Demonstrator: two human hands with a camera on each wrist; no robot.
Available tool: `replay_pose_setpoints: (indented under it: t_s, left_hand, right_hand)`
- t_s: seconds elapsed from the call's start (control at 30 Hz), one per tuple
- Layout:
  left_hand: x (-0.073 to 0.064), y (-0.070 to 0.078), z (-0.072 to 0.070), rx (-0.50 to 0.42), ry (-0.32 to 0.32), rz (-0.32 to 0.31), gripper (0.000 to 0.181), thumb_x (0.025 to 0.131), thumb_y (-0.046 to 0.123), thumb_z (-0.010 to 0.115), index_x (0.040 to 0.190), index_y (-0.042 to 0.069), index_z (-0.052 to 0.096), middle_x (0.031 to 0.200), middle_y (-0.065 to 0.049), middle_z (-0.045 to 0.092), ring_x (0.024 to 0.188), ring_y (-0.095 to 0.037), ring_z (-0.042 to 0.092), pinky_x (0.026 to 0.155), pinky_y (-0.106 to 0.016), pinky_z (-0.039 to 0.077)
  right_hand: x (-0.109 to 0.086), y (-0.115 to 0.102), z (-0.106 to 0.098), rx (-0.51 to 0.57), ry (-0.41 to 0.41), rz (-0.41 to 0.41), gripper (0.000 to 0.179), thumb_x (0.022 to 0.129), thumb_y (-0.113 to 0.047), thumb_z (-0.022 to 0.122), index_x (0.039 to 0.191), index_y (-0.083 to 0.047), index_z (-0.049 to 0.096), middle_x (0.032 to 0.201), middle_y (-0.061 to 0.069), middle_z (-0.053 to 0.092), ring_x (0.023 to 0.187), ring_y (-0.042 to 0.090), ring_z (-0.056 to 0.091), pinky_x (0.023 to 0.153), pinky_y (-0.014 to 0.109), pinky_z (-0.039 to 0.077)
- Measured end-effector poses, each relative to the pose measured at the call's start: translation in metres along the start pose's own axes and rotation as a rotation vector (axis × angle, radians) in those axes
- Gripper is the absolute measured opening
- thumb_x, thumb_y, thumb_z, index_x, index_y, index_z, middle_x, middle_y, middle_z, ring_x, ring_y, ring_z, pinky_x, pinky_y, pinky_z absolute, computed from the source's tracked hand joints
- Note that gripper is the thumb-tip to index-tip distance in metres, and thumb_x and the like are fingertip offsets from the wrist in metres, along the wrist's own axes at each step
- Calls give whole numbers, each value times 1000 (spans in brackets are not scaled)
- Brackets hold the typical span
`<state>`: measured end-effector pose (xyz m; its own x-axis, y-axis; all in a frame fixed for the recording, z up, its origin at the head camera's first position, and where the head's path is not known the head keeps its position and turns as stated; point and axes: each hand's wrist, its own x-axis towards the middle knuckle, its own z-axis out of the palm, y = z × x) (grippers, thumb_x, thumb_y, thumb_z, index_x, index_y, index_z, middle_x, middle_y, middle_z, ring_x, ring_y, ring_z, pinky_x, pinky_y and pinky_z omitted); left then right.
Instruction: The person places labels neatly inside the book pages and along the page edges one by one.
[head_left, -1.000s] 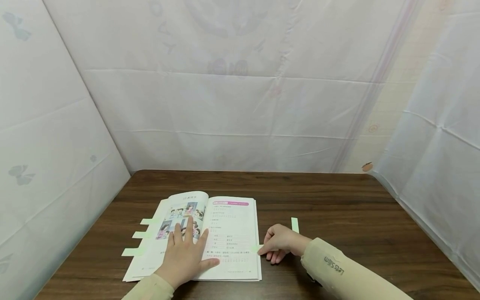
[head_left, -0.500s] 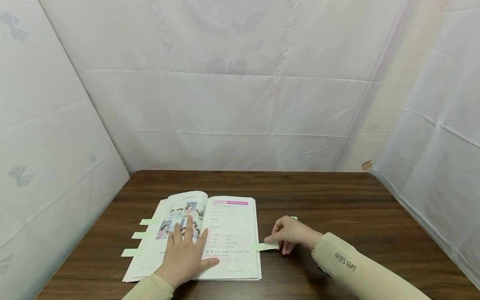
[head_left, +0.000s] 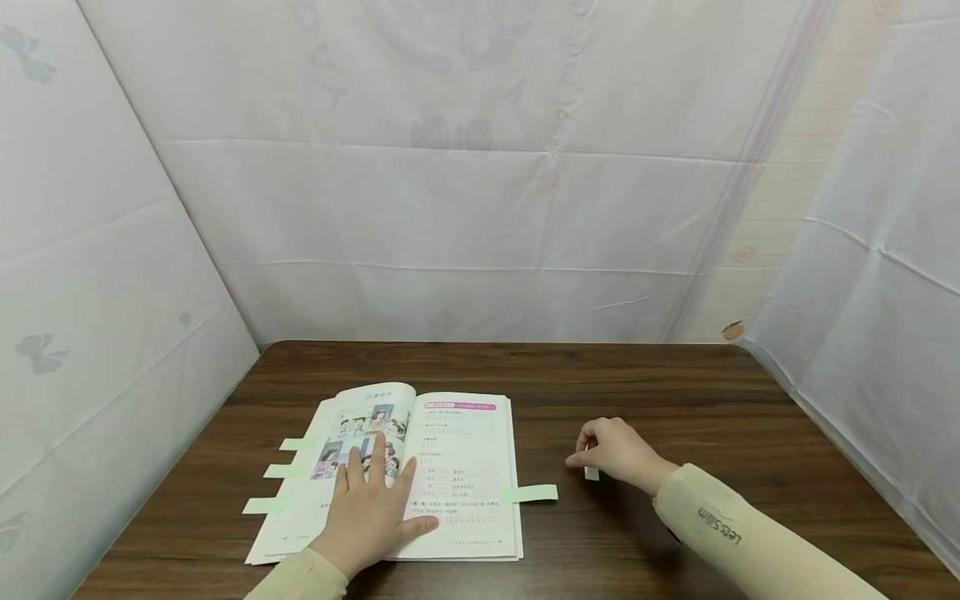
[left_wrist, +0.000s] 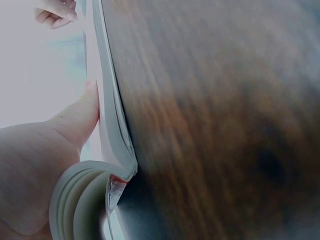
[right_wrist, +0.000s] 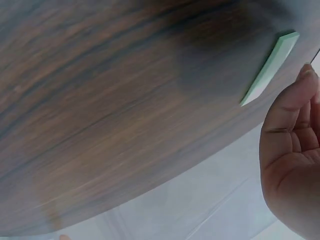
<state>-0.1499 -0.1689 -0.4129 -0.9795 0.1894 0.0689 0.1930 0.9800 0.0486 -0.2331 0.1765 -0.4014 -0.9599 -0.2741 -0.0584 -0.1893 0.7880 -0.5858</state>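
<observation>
A textbook [head_left: 465, 433] lies open on the table, and my left hand [head_left: 367, 512] rests on its pages with the fingers spread. In the left wrist view the thumb [left_wrist: 80, 115] lies along the page beside the curled spine. A pale green sticky tab [head_left: 536, 493] sticks out from the right page's edge. To the right of it, my right hand [head_left: 618, 454] hovers with loosely curled fingers, partly covering a narrow pad of sticky tabs [head_left: 592, 473]. The right wrist view has this pad [right_wrist: 270, 70] lying on the wood beside the fingers, apart from them.
Several green sticky tabs [head_left: 266, 504] stick out from the book's left edge. The dark wooden table [head_left: 675, 392] ends at a white patterned cloth [head_left: 480, 208] behind, with more cloth on both sides.
My right hand has let go of the sticky tab at the right page's edge and moved right to the pad. The tab now lies fully visible. My left hand has stayed put.
</observation>
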Motion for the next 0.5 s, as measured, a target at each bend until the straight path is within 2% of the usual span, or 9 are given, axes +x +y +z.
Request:
replay_pose_setpoints:
  t_s: [0.1, 0.2, 0.33, 0.5]
  left_hand:
    - [0, 0, 0, -1, 1, 2, 88, 77, 72, 65, 139, 10, 57, 154, -38, 25, 132, -70, 27, 102, -76, 29]
    - [0, 0, 0, -2, 3, 4, 88, 77, 71, 65, 139, 9, 57, 154, -38, 25, 132, -70, 27, 102, -76, 29]
    - [-1, 0, 1, -2, 12, 8, 88, 77, 71, 65, 138, 9, 58, 154, -38, 26, 131, -70, 28, 101, -76, 30]
    - [-1, 0, 1, -2, 13, 7, 87, 77, 71, 65, 138, 9, 58, 154, -38, 26, 131, -70, 29, 101, -76, 30]
  right_hand:
    - [-2, 5, -2, -34, 10, -6, 20, 80, -26, 82, 76, -15, 65, 67, -4, 56, 61, 11, 48, 58, 27, 40]
    - [-5, 9, -2, -113, 12, -15, 19, 79, -27, 82, 85, -14, 69, 72, -5, 57, 62, 11, 49, 59, 27, 41]
    - [-8, 13, -2, -246, 16, -39, 28, 76, -33, 85, 94, -15, 74, 88, -6, 60, 71, 9, 53, 67, 31, 47]
    - [-10, 16, -1, -298, 10, -69, 38, 74, -36, 86, 102, -13, 75, 106, -3, 63, 88, 15, 61, 77, 38, 53]
